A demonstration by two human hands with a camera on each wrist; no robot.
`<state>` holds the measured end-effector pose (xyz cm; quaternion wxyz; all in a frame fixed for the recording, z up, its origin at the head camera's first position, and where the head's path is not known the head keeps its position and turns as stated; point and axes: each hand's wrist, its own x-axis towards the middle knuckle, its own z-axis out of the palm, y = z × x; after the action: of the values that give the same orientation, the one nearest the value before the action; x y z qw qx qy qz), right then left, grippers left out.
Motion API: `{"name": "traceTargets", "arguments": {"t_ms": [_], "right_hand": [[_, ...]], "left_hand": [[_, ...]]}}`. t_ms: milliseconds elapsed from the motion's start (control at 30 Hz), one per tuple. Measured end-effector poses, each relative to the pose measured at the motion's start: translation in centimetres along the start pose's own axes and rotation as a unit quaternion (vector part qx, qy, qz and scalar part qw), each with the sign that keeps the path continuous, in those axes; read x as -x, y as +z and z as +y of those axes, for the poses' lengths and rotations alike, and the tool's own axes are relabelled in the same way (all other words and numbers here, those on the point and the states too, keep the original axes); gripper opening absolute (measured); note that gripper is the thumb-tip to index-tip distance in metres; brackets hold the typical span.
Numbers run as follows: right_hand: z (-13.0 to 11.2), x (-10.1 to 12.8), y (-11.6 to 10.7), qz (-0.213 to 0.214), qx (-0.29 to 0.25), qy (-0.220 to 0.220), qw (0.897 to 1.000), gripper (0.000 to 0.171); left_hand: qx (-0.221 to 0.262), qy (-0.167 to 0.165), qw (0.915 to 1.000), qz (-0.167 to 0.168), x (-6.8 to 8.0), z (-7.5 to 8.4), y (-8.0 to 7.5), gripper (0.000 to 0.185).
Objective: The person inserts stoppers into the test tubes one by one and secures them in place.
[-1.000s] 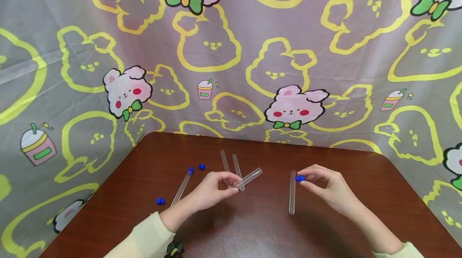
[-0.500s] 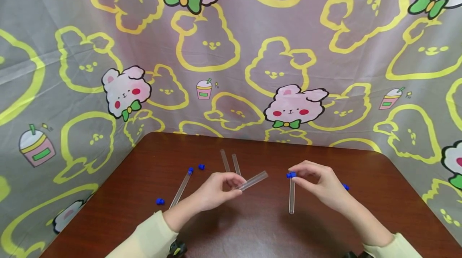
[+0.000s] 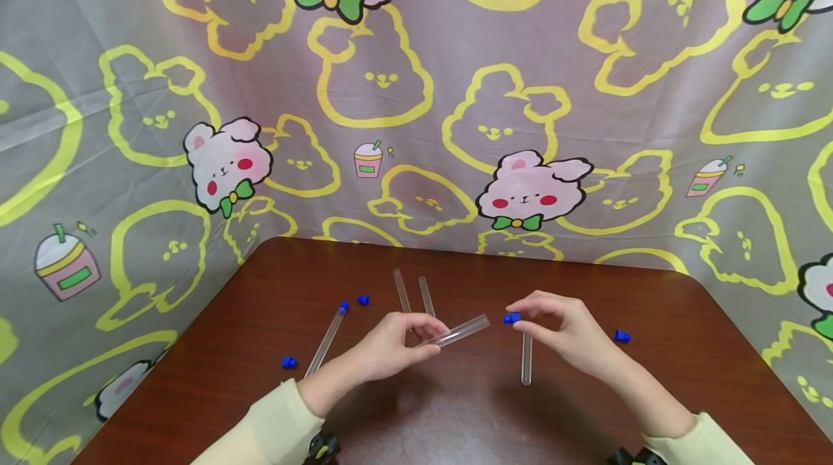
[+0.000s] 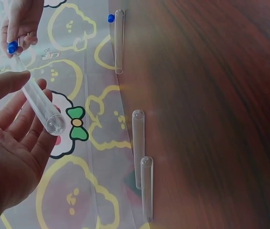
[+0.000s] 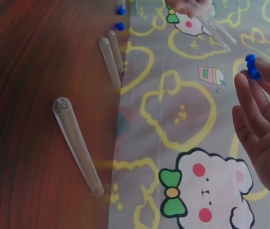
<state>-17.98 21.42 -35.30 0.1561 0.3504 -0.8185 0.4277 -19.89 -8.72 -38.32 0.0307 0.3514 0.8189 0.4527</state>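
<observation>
Stubby cap [image 3: 511,318] nearer held clear tube [image 3: 463,330]

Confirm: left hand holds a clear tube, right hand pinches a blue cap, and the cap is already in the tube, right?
One thing is wrong: the blue cap pinched by the right hand is apart from the clear tube held by the left hand; the head view shows the gap.

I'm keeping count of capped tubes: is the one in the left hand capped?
No, the blue cap is pinched in the right hand, apart from the tube that the left hand holds.
</observation>
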Motion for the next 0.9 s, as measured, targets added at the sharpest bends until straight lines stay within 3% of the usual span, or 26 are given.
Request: {"name": "traceTargets", "arguments": {"t_ms": [367,633,900], "right_hand": [[-0.2,-0.2,0.7,-0.017,-0.018,0.005,1.000,0.027],[0.1,-0.2,1.1,-0.023,-0.021,-0.016,0.999,0.024],[0.1,0.0,1.3,-0.042,-0.023,-0.001,0.999,0.025]], "left_hand": [[-0.001,-0.007,0.9999,-0.009,0.1,0.1,0.2,0.020],[0.005,-0.001,0.9999,-0.013,0.2,0.3,0.3,0.020],[-0.015,-0.001,0.9997,-0.018,0.3,0.8,0.3,0.021]]}}
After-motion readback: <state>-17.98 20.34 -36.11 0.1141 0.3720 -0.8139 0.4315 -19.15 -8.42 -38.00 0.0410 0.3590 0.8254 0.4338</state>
